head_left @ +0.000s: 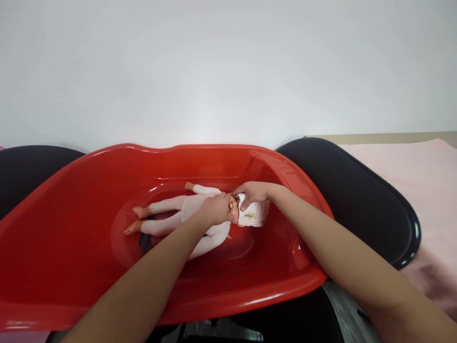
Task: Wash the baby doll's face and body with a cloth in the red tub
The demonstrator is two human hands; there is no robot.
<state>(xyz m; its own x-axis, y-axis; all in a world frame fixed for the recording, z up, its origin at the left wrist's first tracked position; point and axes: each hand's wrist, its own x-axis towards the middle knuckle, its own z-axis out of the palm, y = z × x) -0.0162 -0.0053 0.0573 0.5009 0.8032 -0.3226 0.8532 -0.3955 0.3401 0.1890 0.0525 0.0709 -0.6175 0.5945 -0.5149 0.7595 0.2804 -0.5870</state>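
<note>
A baby doll (pixel 200 204) in a white outfit lies on its back in a red baby bathtub (pixel 64 247), bare feet to the left and head to the right. On its head is a white cloth cap (pixel 252 214) with a small yellow and blue print. My left hand (pixel 217 208) is closed at the doll's neck and chin, its fingers partly hidden. Bent over the top of the head, my right hand (pixel 251 192) grips the cap's edge between thumb and fingers. The doll's face is mostly covered by my hands.
Black rounded panels flank the tub, one at the right (pixel 357 200) and one at the left (pixel 32 164). Pink cloth (pixel 421 190) covers a surface at the far right. Behind the tub rises a white wall (pixel 214 71). Something dark (pixel 145 242) lies beside the doll's legs.
</note>
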